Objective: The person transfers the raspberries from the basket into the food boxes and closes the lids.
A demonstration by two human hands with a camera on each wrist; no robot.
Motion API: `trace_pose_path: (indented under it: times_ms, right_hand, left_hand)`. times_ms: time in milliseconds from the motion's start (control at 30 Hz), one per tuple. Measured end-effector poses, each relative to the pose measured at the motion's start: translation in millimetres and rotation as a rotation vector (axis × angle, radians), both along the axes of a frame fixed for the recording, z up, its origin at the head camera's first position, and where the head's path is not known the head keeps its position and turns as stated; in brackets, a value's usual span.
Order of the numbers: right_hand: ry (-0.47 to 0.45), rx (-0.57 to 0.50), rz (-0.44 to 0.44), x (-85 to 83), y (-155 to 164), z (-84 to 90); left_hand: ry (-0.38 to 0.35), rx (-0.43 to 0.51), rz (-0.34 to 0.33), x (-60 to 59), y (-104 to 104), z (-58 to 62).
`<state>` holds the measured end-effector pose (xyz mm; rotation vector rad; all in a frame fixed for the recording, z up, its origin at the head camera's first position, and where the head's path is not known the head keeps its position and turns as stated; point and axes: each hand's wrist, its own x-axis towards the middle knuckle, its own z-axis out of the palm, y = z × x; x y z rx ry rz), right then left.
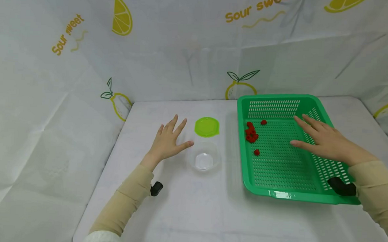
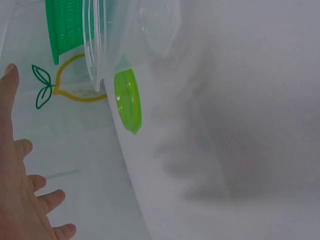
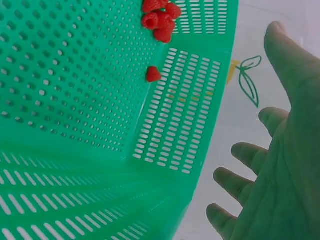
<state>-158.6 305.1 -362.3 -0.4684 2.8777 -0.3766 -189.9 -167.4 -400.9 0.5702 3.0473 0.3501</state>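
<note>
My left hand (image 1: pixel 166 142) hovers with fingers spread, just left of a clear plastic bowl (image 1: pixel 204 161), and holds nothing. Behind that bowl lies a bright green lid (image 1: pixel 207 127); both also show in the left wrist view, the lid (image 2: pixel 128 101) below the bowl (image 2: pixel 159 25). Over the right part of a green slotted basket (image 1: pixel 277 194) my right hand (image 1: pixel 328 140) is held with its fingers extended and nothing in them. Several raspberries (image 1: pixel 251 133) are clustered along the basket's left side, with single ones nearby. The right wrist view shows the raspberries (image 3: pixel 161 20) close up.
A white cloth covers the table (image 1: pixel 182 211). White sheeting (image 1: pixel 171 54) printed with lemons and lettering hangs behind it and at the left. The basket's raised walls (image 3: pixel 177 110) surround the raspberries. A black wrist camera (image 1: pixel 156 188) sits at the left sleeve.
</note>
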Motion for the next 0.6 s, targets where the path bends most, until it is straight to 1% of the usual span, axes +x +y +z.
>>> trace_pose_path:
  times_ms: [133,233,300,433,600]
  right_hand:
    - [0.022,0.004,0.018,-0.1,-5,2.0]
    - [0.05,0.002,0.045,-1.1,-8,3.8]
    - [0.057,0.002,0.061,-2.0,-11,5.2]
    - [0.037,-0.02,0.079,-2.8,-17,8.4]
    - [0.005,-0.057,0.099,-4.7,-27,7.6]
  left_hand:
    - [0.028,0.033,-0.011,1.6,-1,-2.2]
    - [0.027,0.07,-0.011,3.7,-2,-3.4]
    - [0.013,0.107,-0.004,5.6,-1,-5.3]
    - [-0.036,0.198,0.005,10.6,1,-13.0]
    - [-0.137,0.312,0.005,18.6,4,-26.8]
